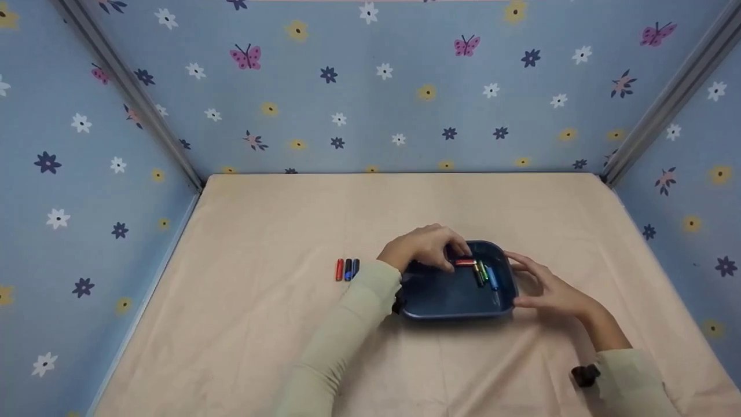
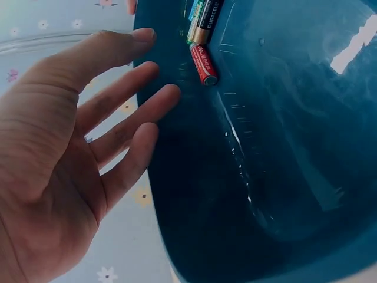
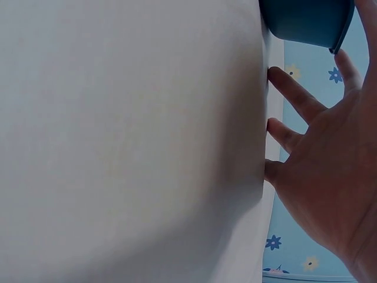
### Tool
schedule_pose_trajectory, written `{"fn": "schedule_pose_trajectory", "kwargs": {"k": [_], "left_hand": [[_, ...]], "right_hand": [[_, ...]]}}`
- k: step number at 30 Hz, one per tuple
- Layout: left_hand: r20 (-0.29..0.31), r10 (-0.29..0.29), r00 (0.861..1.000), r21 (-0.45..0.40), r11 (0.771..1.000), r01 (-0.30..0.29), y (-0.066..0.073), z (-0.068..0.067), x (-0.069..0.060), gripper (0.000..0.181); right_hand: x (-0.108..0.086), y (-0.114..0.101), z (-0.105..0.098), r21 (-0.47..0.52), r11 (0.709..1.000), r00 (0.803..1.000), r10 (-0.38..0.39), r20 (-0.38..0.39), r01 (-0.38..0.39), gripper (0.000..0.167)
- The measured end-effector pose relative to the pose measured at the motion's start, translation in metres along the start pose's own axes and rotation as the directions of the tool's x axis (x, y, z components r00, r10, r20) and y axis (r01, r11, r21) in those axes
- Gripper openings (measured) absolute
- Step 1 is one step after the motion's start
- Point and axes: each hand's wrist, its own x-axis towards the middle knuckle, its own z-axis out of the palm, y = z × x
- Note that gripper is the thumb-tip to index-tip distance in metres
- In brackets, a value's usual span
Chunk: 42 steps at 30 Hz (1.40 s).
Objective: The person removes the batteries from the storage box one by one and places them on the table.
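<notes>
A dark blue rectangular box (image 1: 457,317) stands open on the cloth, right of the middle. Over its far left part reaches my left hand (image 1: 431,243), fingers loosely bent and nothing between them in the left wrist view. Just beyond those fingertips a red battery (image 2: 204,65) lies on the box floor. A black and copper battery (image 2: 208,20) and other green and blue ones lie against it in a small group. At the box's right side, my right hand (image 1: 550,292) spreads its fingers. One fingertip is at the rim, and other fingertips rest on the cloth.
Left of the box, partly behind my left sleeve, a red battery (image 1: 339,270) and two dark ones (image 1: 348,270) stand in a row on the beige cloth (image 1: 260,231). Flower-patterned blue panels (image 1: 370,87) close off the back and both sides.
</notes>
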Motion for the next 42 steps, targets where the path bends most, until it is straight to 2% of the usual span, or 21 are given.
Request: {"fn": "schedule_pose_trajectory", "kwargs": {"k": [5,9,15,19,26,31,37,42], "left_hand": [[0.022,-0.032,0.999,-0.002,0.999,0.032,0.002,0.0,0.004,0.054],[0.061,-0.055,0.997,0.016,0.998,0.055,0.005,0.001,0.008,0.056],[0.104,-0.046,0.993,0.049,0.998,0.041,0.005,0.007,0.012,0.059],[0.127,-0.069,0.99,0.056,0.996,0.062,0.005,0.011,0.012,0.059],[0.134,-0.082,0.988,0.039,0.996,0.077,0.005,0.017,0.012,0.059],[0.152,-0.085,0.985,0.075,0.994,0.074,0.005,0.022,0.017,0.062],[0.136,-0.114,0.984,0.124,0.988,0.097,0.01,0.023,0.02,0.065],[0.119,-0.141,0.983,0.155,0.98,0.122,0.015,0.023,0.019,0.066]], "right_hand": [[-0.001,-0.001,0.0,0.023,1.0,1.0,0.008,0.0,-0.008,0.097],[-0.001,-0.001,0.0,0.013,0.999,0.999,0.034,-0.003,-0.033,0.097],[-0.002,-0.002,0.001,0.004,0.999,0.999,0.049,0.004,-0.049,0.099],[-0.001,-0.003,0.001,0.005,0.999,0.999,0.048,0.002,-0.048,0.098],[-0.002,-0.002,0.001,-0.003,0.999,0.999,0.046,0.0,-0.046,0.098],[-0.002,-0.003,0.001,0.002,0.999,0.999,0.044,0.004,-0.044,0.098],[-0.002,-0.001,0.001,0.014,1.0,1.0,0.011,0.011,-0.011,0.097],[-0.002,-0.001,0.001,0.002,1.0,1.0,0.015,0.008,-0.015,0.098]]}}
